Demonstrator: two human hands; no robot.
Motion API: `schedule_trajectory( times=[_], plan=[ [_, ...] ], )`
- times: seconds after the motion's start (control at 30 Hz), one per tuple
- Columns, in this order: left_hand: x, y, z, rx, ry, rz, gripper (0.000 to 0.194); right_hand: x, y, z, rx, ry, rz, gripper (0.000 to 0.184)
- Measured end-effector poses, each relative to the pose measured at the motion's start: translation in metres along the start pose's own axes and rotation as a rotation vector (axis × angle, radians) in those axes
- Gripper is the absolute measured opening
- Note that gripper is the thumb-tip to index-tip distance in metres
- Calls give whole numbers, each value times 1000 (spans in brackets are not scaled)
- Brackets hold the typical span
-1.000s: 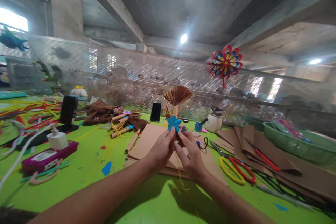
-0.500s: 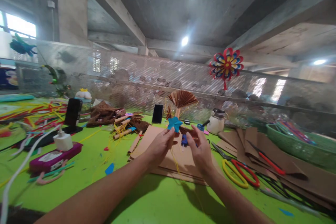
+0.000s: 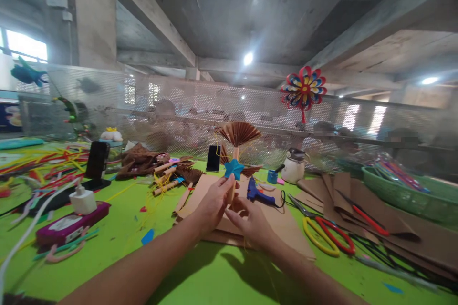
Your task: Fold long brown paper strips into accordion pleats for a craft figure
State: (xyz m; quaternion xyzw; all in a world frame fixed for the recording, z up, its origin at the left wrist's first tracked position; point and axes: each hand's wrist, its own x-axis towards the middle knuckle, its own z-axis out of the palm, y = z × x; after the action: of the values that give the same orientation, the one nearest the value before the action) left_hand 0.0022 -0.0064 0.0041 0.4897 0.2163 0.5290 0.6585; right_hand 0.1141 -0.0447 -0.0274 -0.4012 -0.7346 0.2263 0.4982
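My left hand [image 3: 214,200] is closed around the rolled brown paper stick [image 3: 236,153] of an upright paper craft. A pleated brown paper fan [image 3: 239,133] tops the stick, and a blue paper star [image 3: 234,170] sits on its front, just above my left thumb. Thin yellow strings hang around the fan. At the stick's lower end, my right hand [image 3: 252,221] has its fingers curled in, thumb and fingertips at the stick. Under both hands lie stacked brown paper sheets [image 3: 286,228]. A blue glue gun [image 3: 260,194] rests on them, right of the craft.
Scissors with yellow and red handles [image 3: 327,236] lie at right, beside brown paper [image 3: 390,219] and a green basket [image 3: 422,195]. A white jug [image 3: 294,167] and a phone [image 3: 213,158] stand behind. Left are paper sticks [image 3: 168,176], a purple power strip [image 3: 71,224] and coloured strips [image 3: 46,157].
My right hand has moved left and down to the stick's lower end, its fingers curling in from an open pose. The craft has shifted slightly left, and the glue gun is now more exposed.
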Motion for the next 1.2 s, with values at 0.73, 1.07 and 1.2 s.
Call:
schedule_trajectory(
  times=[0.73, 1.07, 1.2],
  plan=[
    [15, 31, -21, 46, -95, 130, 22, -1, 5, -6, 0, -61, 154, 31],
    [14, 33, -21, -116, -61, 16, 16, -5, -2, -2, 162, -99, 190, 33],
    [17, 30, -23, -178, -7, -28, 13, -4, -5, -3, 257, -98, 238, 32]
  ],
)
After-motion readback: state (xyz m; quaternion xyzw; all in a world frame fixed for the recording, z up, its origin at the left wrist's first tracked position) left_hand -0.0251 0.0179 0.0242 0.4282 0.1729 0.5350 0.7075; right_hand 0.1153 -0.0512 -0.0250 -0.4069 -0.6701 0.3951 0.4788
